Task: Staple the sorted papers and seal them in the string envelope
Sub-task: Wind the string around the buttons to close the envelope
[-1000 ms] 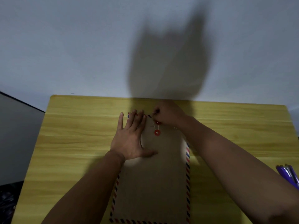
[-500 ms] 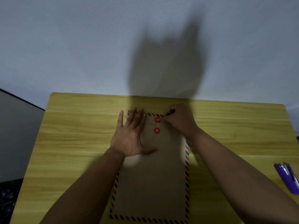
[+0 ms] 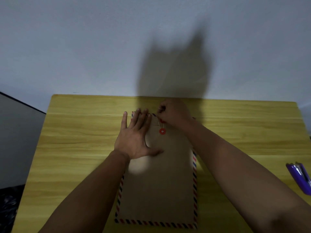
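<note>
A brown string envelope (image 3: 158,185) with a red-and-blue striped border lies flat in the middle of the yellow wooden table (image 3: 75,140). My left hand (image 3: 136,137) presses flat on its upper left part, fingers straight. My right hand (image 3: 173,113) pinches the thin white string (image 3: 159,122) at the envelope's far edge. The string runs down to the lower red button (image 3: 162,131). The upper red button (image 3: 161,121) is partly hidden under my right hand. No papers are visible.
A purple stapler (image 3: 301,177) lies at the table's right edge. A pale wall rises right behind the table's far edge, with my shadow on it. Dark floor shows to the left of the table.
My right hand has moved left and slightly away with the string, from the right of the buttons to above the upper button, now partly covering it. My left hand has stayed in place.
</note>
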The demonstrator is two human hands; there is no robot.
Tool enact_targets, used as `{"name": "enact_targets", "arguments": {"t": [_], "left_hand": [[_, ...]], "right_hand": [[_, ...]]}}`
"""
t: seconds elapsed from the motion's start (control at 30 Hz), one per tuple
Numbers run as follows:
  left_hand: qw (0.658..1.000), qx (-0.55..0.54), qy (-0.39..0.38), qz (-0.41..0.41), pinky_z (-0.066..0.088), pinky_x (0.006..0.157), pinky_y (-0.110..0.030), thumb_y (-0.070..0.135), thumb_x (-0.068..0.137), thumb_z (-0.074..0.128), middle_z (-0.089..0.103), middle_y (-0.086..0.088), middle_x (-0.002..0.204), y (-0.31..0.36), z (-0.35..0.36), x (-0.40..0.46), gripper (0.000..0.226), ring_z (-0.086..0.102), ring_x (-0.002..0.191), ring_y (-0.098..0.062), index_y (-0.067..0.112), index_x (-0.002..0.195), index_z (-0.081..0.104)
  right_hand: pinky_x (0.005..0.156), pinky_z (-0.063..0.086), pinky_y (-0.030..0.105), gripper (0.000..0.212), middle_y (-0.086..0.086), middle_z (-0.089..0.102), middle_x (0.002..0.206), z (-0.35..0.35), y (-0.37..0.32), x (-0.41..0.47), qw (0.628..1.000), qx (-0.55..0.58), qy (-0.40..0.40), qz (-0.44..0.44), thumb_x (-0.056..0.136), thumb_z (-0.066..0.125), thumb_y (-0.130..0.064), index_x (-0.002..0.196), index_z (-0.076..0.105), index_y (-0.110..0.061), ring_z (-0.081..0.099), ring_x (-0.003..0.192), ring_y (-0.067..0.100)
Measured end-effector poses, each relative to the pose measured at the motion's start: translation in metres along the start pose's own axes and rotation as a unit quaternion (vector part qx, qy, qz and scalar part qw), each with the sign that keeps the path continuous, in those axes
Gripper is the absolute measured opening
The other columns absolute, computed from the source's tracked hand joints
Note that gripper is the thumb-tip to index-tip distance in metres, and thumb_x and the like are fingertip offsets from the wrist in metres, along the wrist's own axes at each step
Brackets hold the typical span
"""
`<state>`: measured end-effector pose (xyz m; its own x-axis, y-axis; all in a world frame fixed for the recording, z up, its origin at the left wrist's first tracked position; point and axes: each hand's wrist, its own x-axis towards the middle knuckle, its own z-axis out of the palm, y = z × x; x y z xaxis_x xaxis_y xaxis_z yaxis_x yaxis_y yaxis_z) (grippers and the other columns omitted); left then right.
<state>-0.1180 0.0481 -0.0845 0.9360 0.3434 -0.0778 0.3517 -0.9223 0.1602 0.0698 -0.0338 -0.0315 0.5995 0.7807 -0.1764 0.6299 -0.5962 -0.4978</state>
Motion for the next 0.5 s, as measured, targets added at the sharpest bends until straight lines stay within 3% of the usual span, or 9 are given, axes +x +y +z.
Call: {"name": "enact_targets", "arguments": {"t": [0.17, 0.27, 0.33, 0.4, 0.5], "left_hand": [[1.0, 0.002, 0.003, 0.004, 0.003, 0.128, -0.068, 0.11, 0.063, 0.03, 0.017, -0.005, 0.177, -0.001, 0.001, 0.0, 0.141, 0.003, 0.166, -0.025, 0.014, 0.166, 0.027], [1.0, -0.002, 0.009, 0.005, 0.003, 0.128, -0.068, 0.11, 0.063, 0.029, 0.017, -0.005, 0.177, -0.001, 0.002, 0.0, 0.141, 0.004, 0.165, -0.026, 0.014, 0.166, 0.027], [1.0, -0.003, 0.014, 0.008, 0.003, 0.128, -0.067, 0.11, 0.063, 0.028, 0.018, -0.006, 0.177, -0.001, 0.002, -0.001, 0.141, 0.005, 0.165, -0.026, 0.014, 0.166, 0.028], [1.0, -0.004, 0.019, 0.01, 0.003, 0.129, -0.067, 0.109, 0.065, 0.029, 0.018, -0.006, 0.176, -0.002, 0.003, -0.001, 0.139, 0.006, 0.165, -0.027, 0.014, 0.166, 0.028], [1.0, -0.01, 0.025, 0.009, 0.004, 0.128, -0.068, 0.109, 0.066, 0.03, 0.019, -0.005, 0.177, -0.002, 0.004, -0.001, 0.138, 0.006, 0.165, -0.026, 0.014, 0.166, 0.029]], "right_hand": [[0.049, 0.042, 0.022, 0.017, 0.0, 0.064, 0.057, -0.002, 0.009, 0.013, 0.985, 0.085, -0.016, 0.148, 0.058, 0.077, -0.015, 0.056, 0.061, -0.01, 0.061, 0.057, 0.017], [0.053, 0.047, 0.033, 0.018, 0.01, 0.065, 0.064, -0.008, 0.02, 0.009, 0.978, 0.11, -0.033, 0.175, 0.061, 0.078, -0.013, 0.061, 0.061, -0.006, 0.062, 0.061, 0.026], [0.056, 0.052, 0.035, 0.021, 0.014, 0.072, 0.073, -0.008, 0.027, 0.0, 0.978, 0.105, -0.024, 0.177, 0.063, 0.08, -0.016, 0.069, 0.067, 0.0, 0.068, 0.068, 0.027], [0.055, 0.047, 0.03, 0.017, 0.015, 0.07, 0.073, -0.005, 0.034, -0.014, 0.984, 0.093, 0.003, 0.155, 0.067, 0.077, -0.016, 0.069, 0.067, -0.002, 0.063, 0.065, 0.022], [0.062, 0.054, 0.036, 0.012, 0.007, 0.069, 0.07, 0.0, 0.043, -0.038, 0.995, 0.067, 0.034, 0.072, 0.077, 0.071, -0.016, 0.07, 0.068, -0.007, 0.064, 0.069, 0.02]]}}
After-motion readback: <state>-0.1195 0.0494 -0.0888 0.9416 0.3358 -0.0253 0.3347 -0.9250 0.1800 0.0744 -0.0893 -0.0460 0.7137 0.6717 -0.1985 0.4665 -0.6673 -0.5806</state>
